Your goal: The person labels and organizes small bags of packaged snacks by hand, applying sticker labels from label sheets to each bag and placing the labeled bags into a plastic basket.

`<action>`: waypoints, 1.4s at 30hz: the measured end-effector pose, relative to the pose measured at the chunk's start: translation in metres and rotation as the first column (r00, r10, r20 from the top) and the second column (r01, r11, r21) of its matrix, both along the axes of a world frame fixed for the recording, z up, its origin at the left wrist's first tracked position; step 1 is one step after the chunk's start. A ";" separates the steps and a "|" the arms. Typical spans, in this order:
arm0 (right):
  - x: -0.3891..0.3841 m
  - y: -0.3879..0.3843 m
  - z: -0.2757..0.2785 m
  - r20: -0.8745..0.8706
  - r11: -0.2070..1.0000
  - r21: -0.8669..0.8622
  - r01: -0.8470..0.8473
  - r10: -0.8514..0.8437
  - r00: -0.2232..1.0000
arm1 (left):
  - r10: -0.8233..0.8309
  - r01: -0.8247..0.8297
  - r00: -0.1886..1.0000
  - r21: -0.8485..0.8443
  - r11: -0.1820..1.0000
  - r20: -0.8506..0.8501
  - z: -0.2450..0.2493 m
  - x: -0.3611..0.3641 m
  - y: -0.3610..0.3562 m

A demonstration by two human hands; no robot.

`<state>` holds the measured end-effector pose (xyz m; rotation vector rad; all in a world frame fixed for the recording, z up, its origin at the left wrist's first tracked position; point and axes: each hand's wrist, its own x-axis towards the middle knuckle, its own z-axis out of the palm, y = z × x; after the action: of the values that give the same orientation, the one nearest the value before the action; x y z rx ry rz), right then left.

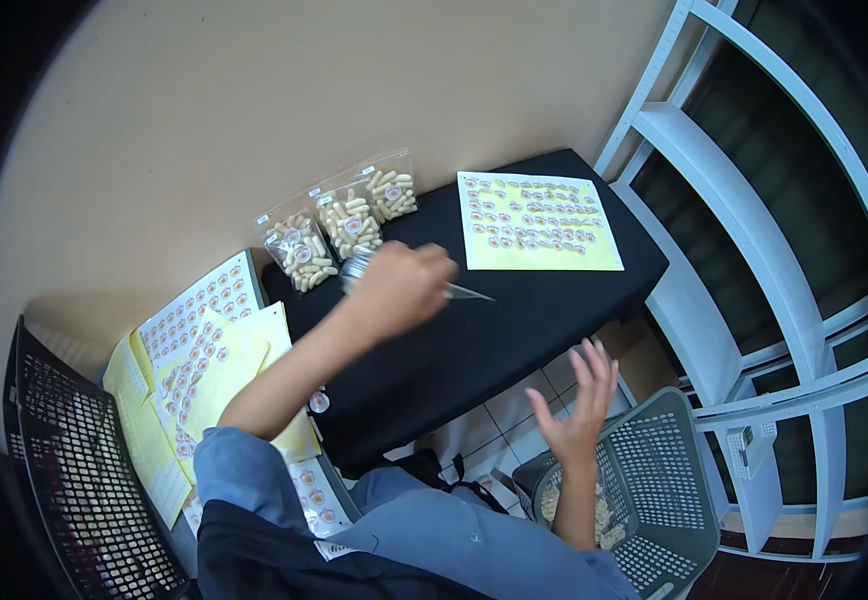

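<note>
My left hand (404, 285) is above the black-covered table, its fingers closed around a slim, pointed, silvery tool (470, 293) whose tip sticks out to the right. Its kind is hidden by the hand. Directly left of that hand, partly covered by it, is a silvery, ridged round item (356, 266). Just behind are clear zip bags of pale capsules (352, 222), each with a round sticker. My right hand (578, 405) hangs in the air off the table's front edge, fingers spread, holding nothing.
A yellow-and-white sticker sheet (539, 262) lies at the table's back right. More sticker sheets (239, 350) overlap at left beside a black basket (84, 470). A grey-green basket (654, 460) with pale contents stands below right, near a white rack (714, 330).
</note>
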<state>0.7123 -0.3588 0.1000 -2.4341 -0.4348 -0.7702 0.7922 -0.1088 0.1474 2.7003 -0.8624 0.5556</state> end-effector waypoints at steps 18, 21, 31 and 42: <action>-0.171 -0.198 -0.062 -0.473 0.882 0.178 0.437 -0.313 0.823 | -0.847 0.716 0.527 -0.502 0.485 -0.069 -0.149 -0.131 -0.356; -0.196 -0.222 -0.122 -0.524 0.796 0.178 0.579 -0.421 0.740 | -0.874 0.433 0.221 -0.759 0.486 -0.433 -0.192 -0.155 -0.377; -0.171 -0.234 -0.166 -0.651 0.760 -0.322 0.564 -0.611 0.451 | -0.854 0.486 0.436 -0.725 0.489 -0.283 -0.238 -0.114 -0.343; 0.125 0.046 -0.091 -0.293 0.891 0.371 -0.263 0.381 0.877 | 0.767 -0.425 0.614 -0.896 0.124 -0.185 -0.137 0.053 0.037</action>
<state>0.8370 -0.3132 0.0087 -2.0558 -0.5127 -0.2172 0.8448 -0.0722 0.0109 1.7365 0.5938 1.2305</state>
